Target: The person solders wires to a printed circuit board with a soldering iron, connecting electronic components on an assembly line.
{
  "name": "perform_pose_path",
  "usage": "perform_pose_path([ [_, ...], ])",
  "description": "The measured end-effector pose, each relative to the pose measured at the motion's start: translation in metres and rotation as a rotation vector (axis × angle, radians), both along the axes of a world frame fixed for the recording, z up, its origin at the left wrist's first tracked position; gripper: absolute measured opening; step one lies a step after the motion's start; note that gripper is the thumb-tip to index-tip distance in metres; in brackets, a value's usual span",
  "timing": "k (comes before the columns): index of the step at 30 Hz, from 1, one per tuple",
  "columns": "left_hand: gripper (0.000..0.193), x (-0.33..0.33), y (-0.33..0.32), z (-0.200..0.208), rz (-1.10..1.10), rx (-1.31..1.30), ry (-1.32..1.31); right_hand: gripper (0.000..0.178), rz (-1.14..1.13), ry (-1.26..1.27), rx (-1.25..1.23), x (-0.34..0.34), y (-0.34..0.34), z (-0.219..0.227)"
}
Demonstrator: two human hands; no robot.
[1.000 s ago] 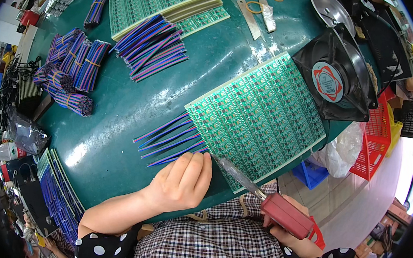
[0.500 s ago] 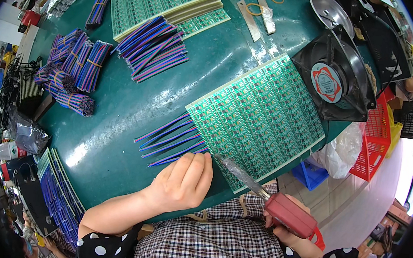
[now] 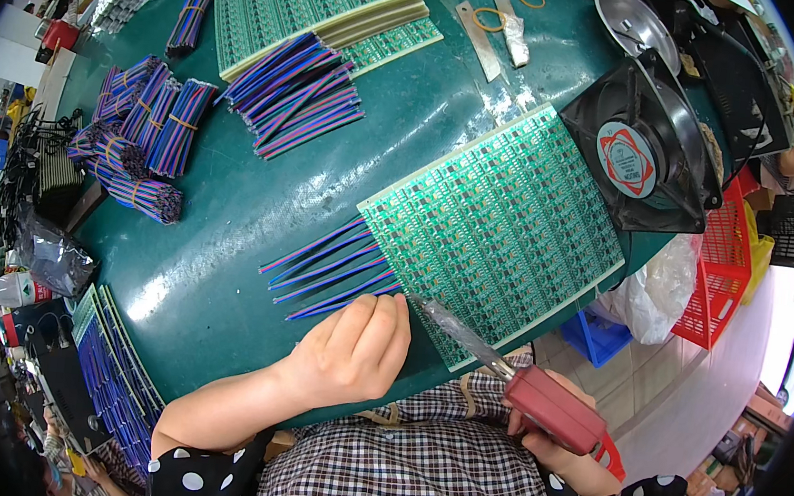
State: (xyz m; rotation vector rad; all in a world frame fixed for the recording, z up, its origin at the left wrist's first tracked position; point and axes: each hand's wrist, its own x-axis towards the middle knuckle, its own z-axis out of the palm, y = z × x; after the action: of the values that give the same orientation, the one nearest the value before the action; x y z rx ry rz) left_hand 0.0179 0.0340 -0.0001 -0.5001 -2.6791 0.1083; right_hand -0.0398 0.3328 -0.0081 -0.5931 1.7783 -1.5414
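A green circuit board panel (image 3: 504, 230) lies tilted on the table, with several blue, red and black wires (image 3: 333, 266) fanning out from its left edge. At that edge my left hand (image 3: 357, 347) is closed in a pinch by the lower corner; the fingers hide most of what they hold, apparently a wire end. My right hand (image 3: 556, 431) grips a red soldering gun (image 3: 554, 408) from below. Its long metal tip points up and left and meets the board's edge right beside my left fingertips. The exact contact point is too small to make out.
A black fan (image 3: 641, 147) stands against the panel's right side. Loose wires (image 3: 292, 94) lie by a stack of panels (image 3: 320, 2) at the back. Bundled wires (image 3: 142, 118) sit at the left, wired panels (image 3: 117, 374) nearer. Red basket (image 3: 720, 270) stands at the right.
The soldering gun's red body has shifted very slightly left and up. My left hand, the wires and the panel stay practically where they were.
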Motion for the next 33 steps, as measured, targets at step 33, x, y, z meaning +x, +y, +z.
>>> perform_pose_path([
  [33,0.031,0.003,0.002,0.006,-0.009,-0.002,-0.07,0.049,-0.219,0.019,0.003,0.013,0.026,-0.007],
])
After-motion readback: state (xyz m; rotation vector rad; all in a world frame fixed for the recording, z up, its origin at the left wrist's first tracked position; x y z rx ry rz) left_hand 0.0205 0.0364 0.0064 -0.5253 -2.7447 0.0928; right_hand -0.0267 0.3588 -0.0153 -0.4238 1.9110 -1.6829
